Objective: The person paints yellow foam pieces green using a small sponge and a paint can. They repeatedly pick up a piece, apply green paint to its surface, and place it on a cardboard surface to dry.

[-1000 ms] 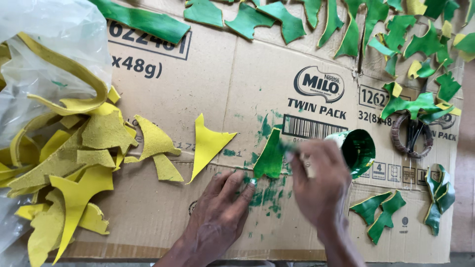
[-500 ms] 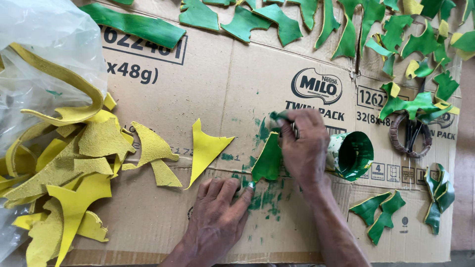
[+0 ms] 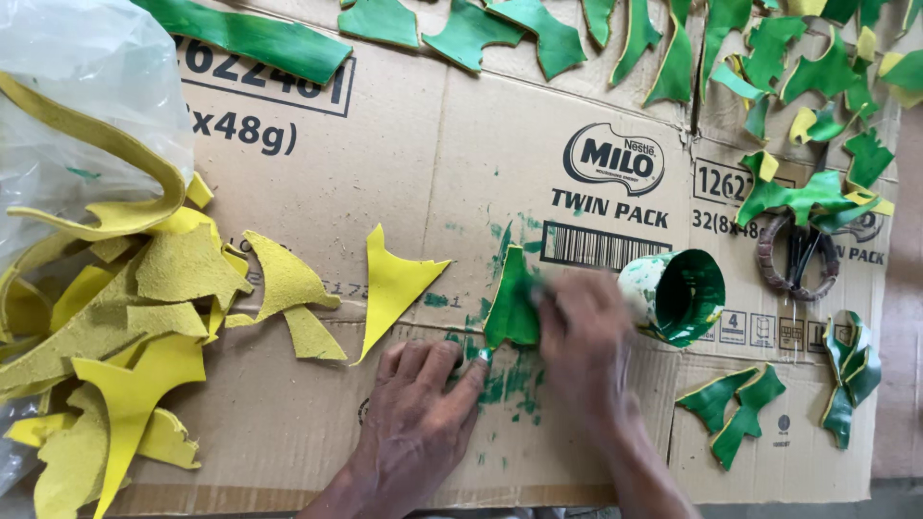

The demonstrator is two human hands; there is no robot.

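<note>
Head view, green paint cup (image 3: 678, 296) beside right hand (image 3: 584, 338) (blurred), yellow scraps (image 3: 144, 317) left

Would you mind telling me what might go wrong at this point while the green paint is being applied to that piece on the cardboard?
1. The cup of green paint lies tipped on its side right beside the right hand; a knock might spill it over the cardboard.
2. The left hand pins the green piece with fingertips in wet green smears, so paint may spread.
3. The unpainted yellow piece lies close to those smears and could get stained.
</note>
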